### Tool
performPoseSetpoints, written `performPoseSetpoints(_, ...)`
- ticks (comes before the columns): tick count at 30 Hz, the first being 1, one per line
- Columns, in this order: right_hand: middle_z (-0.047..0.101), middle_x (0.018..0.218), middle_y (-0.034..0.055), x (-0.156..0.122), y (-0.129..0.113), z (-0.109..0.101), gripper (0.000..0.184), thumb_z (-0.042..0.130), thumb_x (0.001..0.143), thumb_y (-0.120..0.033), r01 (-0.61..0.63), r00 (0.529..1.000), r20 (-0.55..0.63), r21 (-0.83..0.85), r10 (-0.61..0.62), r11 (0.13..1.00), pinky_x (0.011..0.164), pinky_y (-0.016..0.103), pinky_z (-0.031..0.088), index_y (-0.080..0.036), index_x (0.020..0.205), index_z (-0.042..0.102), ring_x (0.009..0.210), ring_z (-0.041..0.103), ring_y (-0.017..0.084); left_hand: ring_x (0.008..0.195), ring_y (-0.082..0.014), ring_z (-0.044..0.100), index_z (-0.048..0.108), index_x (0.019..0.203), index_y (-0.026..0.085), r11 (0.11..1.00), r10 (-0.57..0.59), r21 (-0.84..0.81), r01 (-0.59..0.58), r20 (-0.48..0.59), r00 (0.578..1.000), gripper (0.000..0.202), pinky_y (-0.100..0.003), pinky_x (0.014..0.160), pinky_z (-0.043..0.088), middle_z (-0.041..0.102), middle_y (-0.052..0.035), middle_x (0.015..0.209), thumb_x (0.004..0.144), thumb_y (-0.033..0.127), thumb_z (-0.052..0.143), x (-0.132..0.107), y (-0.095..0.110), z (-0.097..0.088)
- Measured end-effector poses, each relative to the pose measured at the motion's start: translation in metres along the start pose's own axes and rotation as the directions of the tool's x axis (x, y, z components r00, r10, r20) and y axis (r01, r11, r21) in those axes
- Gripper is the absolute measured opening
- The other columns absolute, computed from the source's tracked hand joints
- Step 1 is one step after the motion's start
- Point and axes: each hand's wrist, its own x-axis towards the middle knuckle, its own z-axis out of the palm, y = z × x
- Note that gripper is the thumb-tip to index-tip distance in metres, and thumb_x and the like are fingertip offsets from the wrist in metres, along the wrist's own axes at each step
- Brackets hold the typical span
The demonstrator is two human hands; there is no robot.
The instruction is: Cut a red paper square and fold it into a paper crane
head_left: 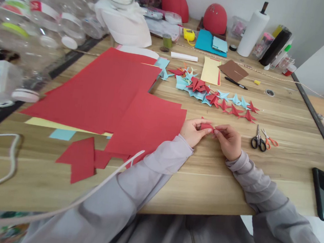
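A small folded piece of red paper [207,126] is held above the table between my two hands. My left hand [194,131] is closed on its left part, thumb in front and fingers behind. At its right end, my right hand [229,140] pinches the paper between thumb and fingertips. Just beyond my hands lie several folded paper cranes, red ones [235,111] and light blue ones [223,95], in a loose row. Large red paper sheets [153,124] reach close to my left wrist. The exact folds in the held paper are too small to make out.
Black-handled scissors [259,142] and orange-handled scissors [269,138] lie right of my right hand. Smaller red paper pieces [83,160] are at the left front. A phone [323,195] sits at the right edge. Plastic bottles [43,14] crowd the far left; a white cable [86,194] crosses my left sleeve.
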Motion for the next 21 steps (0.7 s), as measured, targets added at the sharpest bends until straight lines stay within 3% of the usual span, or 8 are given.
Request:
performPoseSetpoints(11, 0.065, 0.061, -0.0014, 0.0008, 0.0017, -0.0013, 0.027, 0.065, 0.077, -0.044, -0.063, 0.998, -0.007, 0.015, 0.064, 0.998, 0.056, 0.029, 0.052, -0.019, 0.086, 0.06, 0.054, 0.062, 0.013, 0.048, -0.0093, 0.053, 0.071, 0.089, 0.009, 1.0, -0.012, 0.013, 0.011, 0.041, 0.999, 0.036, -0.023, 0.051, 0.043, 0.061, 0.0006, 0.052, 0.055, 0.02, 0.078, -0.0001, 0.0, 0.0004)
performPoseSetpoints(21, 0.065, 0.063, -0.0009, 0.0014, -0.0012, 0.0007, 0.033, 0.066, 0.074, -0.05, -0.1, 0.995, -0.014, 0.054, 0.101, 0.993, 0.053, 0.028, 0.051, -0.018, 0.082, 0.058, 0.051, 0.059, 0.011, 0.05, -0.0102, 0.054, 0.071, 0.087, 0.01, 1.0, -0.014, 0.012, 0.013, 0.044, 0.999, 0.037, -0.024, 0.053, 0.044, 0.063, -0.0007, 0.055, 0.054, 0.025, 0.079, 0.0007, -0.0036, 0.0002)
